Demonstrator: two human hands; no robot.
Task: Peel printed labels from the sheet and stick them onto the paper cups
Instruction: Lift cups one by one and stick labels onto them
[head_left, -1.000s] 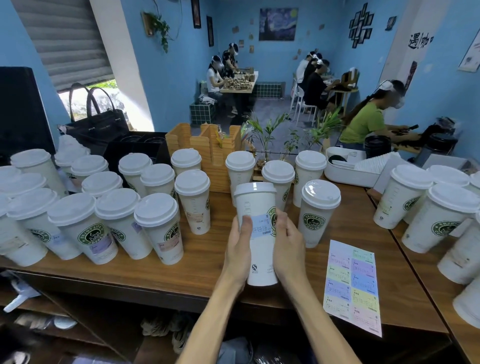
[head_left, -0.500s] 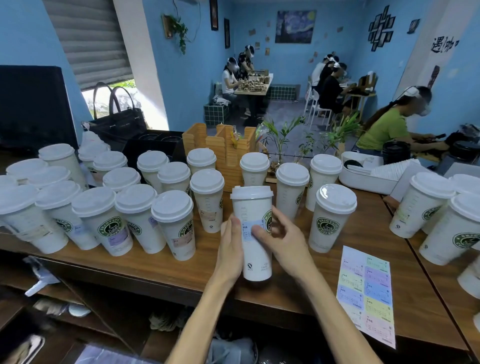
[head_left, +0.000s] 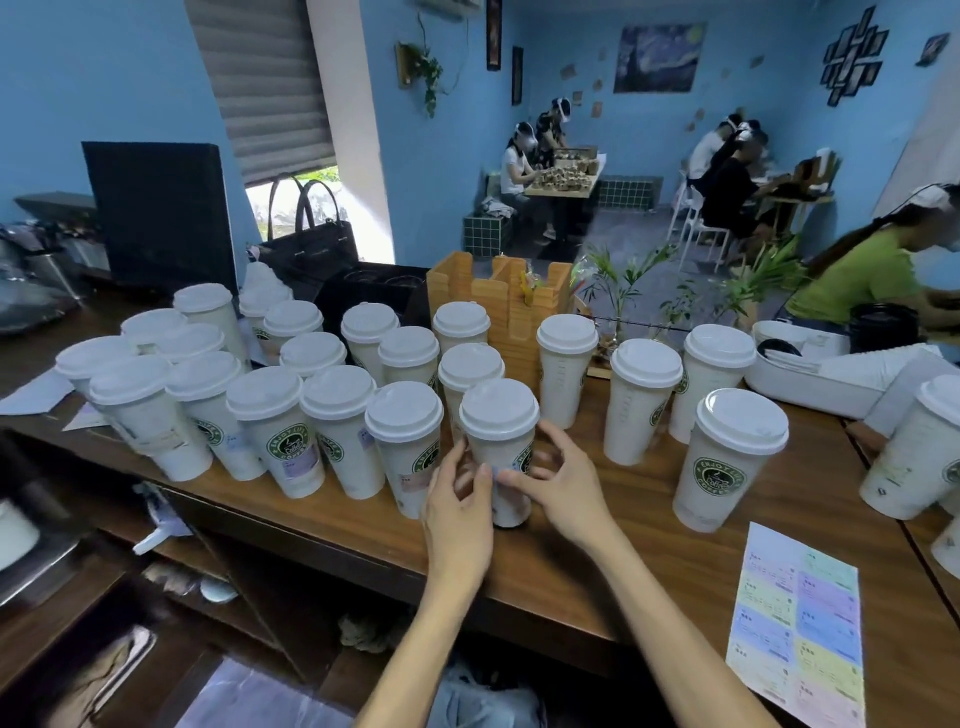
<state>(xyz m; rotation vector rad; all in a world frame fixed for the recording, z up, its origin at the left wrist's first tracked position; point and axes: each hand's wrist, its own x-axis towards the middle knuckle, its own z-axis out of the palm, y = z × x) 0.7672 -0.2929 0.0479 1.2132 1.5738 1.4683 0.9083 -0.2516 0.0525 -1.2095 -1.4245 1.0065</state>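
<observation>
- Up front on the wooden counter (head_left: 561, 577), head view: both hands are wrapped round one lidded cup (head_left: 500, 447), left hand (head_left: 460, 512) curled on its side, right hand (head_left: 563, 486) fingers on the pale label (head_left: 511, 475).
- Neighbour cups (head_left: 402, 447) stand just beside it, so a nudge could topple one, or the label may crease.
- Label sheet (head_left: 797, 621) lies well apart at right, its far corner cut off.
- Label is mostly hidden and blurred, can't tell if it's fully stuck.

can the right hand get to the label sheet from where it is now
Probably yes. The right hand is busy at the cup with the left hand, but the label sheet lies flat on the table to its right, with bare wood between them and nothing on top.
</observation>
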